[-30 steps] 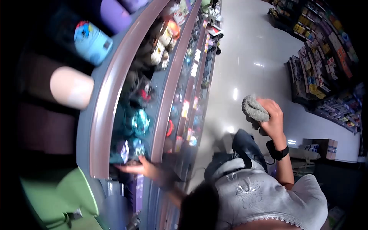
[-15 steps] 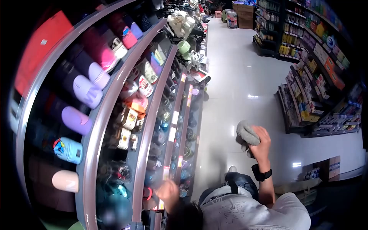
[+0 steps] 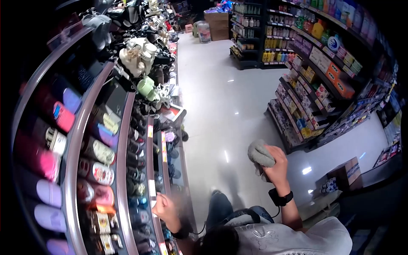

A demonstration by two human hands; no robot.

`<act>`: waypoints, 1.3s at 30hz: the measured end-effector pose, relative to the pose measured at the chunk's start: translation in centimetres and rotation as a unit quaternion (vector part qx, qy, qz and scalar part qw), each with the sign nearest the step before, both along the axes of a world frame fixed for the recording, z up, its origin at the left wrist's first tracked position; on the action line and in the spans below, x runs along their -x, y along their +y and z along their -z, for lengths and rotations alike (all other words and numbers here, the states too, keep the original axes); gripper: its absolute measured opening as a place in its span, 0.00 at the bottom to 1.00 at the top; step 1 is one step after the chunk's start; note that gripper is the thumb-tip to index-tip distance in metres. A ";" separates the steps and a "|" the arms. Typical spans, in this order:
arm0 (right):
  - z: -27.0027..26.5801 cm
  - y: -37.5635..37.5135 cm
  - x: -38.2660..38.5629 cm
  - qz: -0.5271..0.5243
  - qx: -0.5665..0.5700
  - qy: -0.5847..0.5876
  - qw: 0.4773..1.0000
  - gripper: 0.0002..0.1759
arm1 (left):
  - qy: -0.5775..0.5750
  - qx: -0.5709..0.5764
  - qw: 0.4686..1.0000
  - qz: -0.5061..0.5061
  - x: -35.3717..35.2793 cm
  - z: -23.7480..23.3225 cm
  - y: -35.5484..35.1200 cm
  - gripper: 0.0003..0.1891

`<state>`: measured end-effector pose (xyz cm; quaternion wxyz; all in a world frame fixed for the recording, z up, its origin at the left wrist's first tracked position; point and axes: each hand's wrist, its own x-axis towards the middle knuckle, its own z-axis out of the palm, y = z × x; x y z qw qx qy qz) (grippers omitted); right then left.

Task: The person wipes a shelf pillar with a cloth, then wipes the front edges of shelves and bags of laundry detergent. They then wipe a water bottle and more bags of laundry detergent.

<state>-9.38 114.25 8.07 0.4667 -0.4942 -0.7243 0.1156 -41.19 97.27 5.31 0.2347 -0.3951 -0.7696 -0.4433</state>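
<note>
My right hand (image 3: pixel 275 168) is closed round a folded grey cloth (image 3: pixel 260 154) with a fuzzy surface, held out over the aisle floor. A loose end of the cloth droops below my fingers. On the left, my left hand (image 3: pixel 165 209) is beside the front edge of the shelf unit. Its fingers are curled in, and I see nothing in them. A white label strip (image 3: pixel 151 187) runs along the shelf edge right by that hand. Slippers and lidded cups, among them a lilac slipper (image 3: pixel 50 217) and a white patterned cup (image 3: pixel 102 173), stand on the shelves.
Shoes and a pale green item (image 3: pixel 146 88) crowd the shelving further along. To the right stand a stepped rack (image 3: pixel 297 108) of boxed goods and shelves of bottles (image 3: pixel 278 56). A cardboard box (image 3: pixel 352 172) sits at the lower right. Tiled floor (image 3: pixel 208 114) runs between.
My view has turned left-to-right and moved along the aisle, so the shelves slide left and nearer. My left hand has moved forward along the shelf edge; the cloth stays in my right hand.
</note>
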 end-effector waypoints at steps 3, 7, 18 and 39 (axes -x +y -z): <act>0.4 5.4 2.6 -0.015 0.070 -0.022 0.997 0.22 | -0.123 0.256 0.958 -0.046 4.3 3.0 3.9 0.09; 1.0 13.7 5.7 0.006 0.134 -0.069 0.988 0.23 | -0.133 0.361 0.922 -0.045 10.4 9.2 10.3 0.06; 1.2 35.0 11.7 0.136 0.165 -0.064 0.975 0.23 | -0.121 0.160 0.973 0.111 20.8 2.4 39.2 0.08; 8.1 86.3 29.1 0.078 0.039 0.061 0.994 0.24 | -0.136 0.027 0.984 0.113 31.2 1.9 88.2 0.13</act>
